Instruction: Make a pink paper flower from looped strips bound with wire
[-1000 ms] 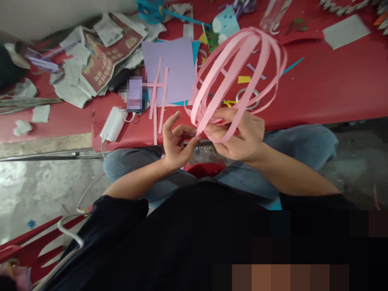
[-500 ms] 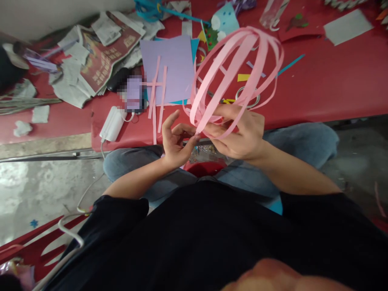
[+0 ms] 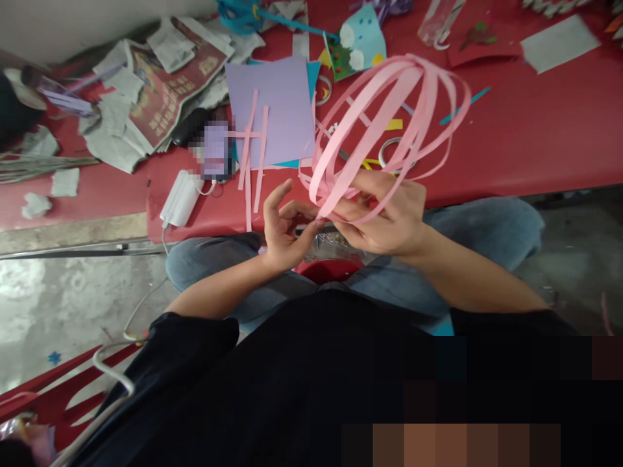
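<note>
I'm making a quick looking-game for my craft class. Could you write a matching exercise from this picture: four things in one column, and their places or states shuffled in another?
Column one
1. Pink strip frame
2. Purple sheet
3. White block
4. Newspaper

Column two
A. Lies over a blue sheet
B. Printed largely in dark red, among torn scraps
C. Held between the left hand and the right hand
D. Near the front edge of the red table, with a cable at its end

Right pairs
1-C, 2-A, 3-D, 4-B
</note>
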A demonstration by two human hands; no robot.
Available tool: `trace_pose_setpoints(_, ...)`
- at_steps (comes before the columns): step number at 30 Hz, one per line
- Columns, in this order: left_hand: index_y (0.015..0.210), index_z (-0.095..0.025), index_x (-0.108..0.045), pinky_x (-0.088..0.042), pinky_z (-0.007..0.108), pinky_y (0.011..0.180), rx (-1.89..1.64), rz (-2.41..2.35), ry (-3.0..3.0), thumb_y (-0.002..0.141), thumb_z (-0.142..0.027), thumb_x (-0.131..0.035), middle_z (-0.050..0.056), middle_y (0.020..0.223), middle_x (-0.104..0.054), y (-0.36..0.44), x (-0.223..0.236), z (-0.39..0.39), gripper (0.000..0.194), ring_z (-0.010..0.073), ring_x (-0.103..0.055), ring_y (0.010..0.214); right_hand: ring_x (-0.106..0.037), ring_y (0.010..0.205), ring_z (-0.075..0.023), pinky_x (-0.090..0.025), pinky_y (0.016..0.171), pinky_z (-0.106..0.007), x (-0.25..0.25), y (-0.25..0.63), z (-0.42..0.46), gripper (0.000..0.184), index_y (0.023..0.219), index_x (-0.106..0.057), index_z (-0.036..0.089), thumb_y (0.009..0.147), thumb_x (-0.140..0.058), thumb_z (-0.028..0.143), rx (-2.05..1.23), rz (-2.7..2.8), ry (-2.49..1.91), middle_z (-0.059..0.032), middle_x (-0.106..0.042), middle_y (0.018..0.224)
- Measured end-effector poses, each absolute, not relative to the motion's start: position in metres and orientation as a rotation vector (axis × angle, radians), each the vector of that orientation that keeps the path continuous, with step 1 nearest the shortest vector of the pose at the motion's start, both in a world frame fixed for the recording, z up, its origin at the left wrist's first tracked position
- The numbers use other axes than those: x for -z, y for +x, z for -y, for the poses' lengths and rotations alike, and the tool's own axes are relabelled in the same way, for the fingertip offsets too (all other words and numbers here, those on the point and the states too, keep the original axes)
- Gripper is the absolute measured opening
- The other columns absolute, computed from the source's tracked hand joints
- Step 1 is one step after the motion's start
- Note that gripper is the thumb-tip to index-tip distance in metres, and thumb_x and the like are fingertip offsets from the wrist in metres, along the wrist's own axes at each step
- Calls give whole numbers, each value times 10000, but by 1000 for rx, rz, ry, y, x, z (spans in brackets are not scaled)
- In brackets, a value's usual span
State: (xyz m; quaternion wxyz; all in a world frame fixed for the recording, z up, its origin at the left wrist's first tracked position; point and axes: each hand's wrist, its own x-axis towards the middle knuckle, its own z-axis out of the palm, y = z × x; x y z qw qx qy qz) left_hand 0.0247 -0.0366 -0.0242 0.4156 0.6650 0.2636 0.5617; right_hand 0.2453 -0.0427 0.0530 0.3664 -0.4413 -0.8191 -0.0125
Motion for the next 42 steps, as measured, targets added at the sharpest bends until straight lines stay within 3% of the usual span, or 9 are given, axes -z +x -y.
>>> trace_pose_setpoints(5, 1682, -355, -317, -652, 246, 805, -1458, -601, 1628, 957, -251, -864, 29, 1148, -765, 25, 20, 37, 914, 111, -742, 872, -768, 874, -181, -599, 702, -317, -50, 248, 45, 236, 1153, -804, 315, 1061, -666, 481, -25, 2105, -1125, -38, -825, 1111)
trace_pose_setpoints(10, 1703, -388, -243, -640, 255, 825, -1417, -611, 1701, 998, -318, -829, 22, 1200, -756, 23, 22, 36, 920, 101, -736, 883, -765, 818, -184, -612, 700, -327, -43, 246, 46, 259, 1285, -768, 318, 1057, -690, 413, 87, 1978, -1022, -26, -823, 1082)
trace_pose_setpoints(14, 1715, -426, -180, -631, 266, 827, -1369, -609, 1746, 1030, -385, -786, 49, 1320, -732, 21, 23, 34, 915, 95, -729, 877, -754, 787, -199, -643, 761, -363, -38, 246, 46, 358, 1363, -727, 316, 1036, -730, 461, 55, 1959, -1070, -30, -824, 1089)
trace_pose_setpoints(20, 1714, -414, -176, -626, 252, 768, -1372, -636, 1758, 1041, -375, -765, 46, 1285, -733, 22, 22, 35, 896, 93, -711, 835, -773, 911, -222, -646, 790, -364, -45, 247, 44, 257, 1204, -777, 321, 1036, -713, 505, -128, 2023, -1161, -31, -814, 1072)
trace_pose_setpoints(26, 1687, -403, -202, -597, 214, 656, -1355, -811, 1662, 1051, -418, -736, 23, 1172, -754, 25, 31, 25, 830, 80, -678, 717, -749, 949, -227, -636, 752, -382, -52, 247, 43, 135, 1114, -752, 333, 1052, -684, 432, -324, 1896, -1084, -39, -769, 1310)
trace_pose_setpoints(32, 1658, -382, -235, -615, 255, 687, -1328, -944, 1593, 1025, -422, -746, 32, 1149, -757, 23, 41, 9, 815, 99, -666, 719, -521, 556, -87, -441, 468, -296, -72, 241, 44, 162, 1006, -713, 270, 1047, -691, 425, -693, 1532, -1040, -44, -781, 1168)
trace_pose_setpoints(35, 1634, -377, -258, -614, 270, 698, -1324, -1012, 1561, 1032, -438, -724, 25, 1107, -748, 24, 43, 6, 763, 106, -660, 721, -469, 504, -60, -368, 421, -281, -72, 242, 36, 194, 963, -724, 256, 1003, -764, 441, -950, 1373, -1011, -40, -784, 1099)
trace_pose_setpoints(38, 1635, -379, -248, -588, 283, 680, -1322, -1116, 1579, 1045, -473, -696, 23, 1070, -737, 26, 48, 1, 746, 115, -642, 704, -418, 479, -66, -336, 392, -281, -64, 244, 22, 262, 864, -697, 255, 935, -843, 461, -1147, 1234, -1001, -22, -758, 905)
trace_pose_setpoints(42, 1694, -373, -159, -548, 297, 690, -1368, -1286, 1610, 1045, -475, -690, 7, 962, -704, 32, 56, -12, 845, 140, -643, 726, -352, 459, -64, -283, 370, -264, -52, 245, 4, 346, 771, -619, 257, 860, -906, 430, -1378, 1049, -1047, 10, -683, 748)
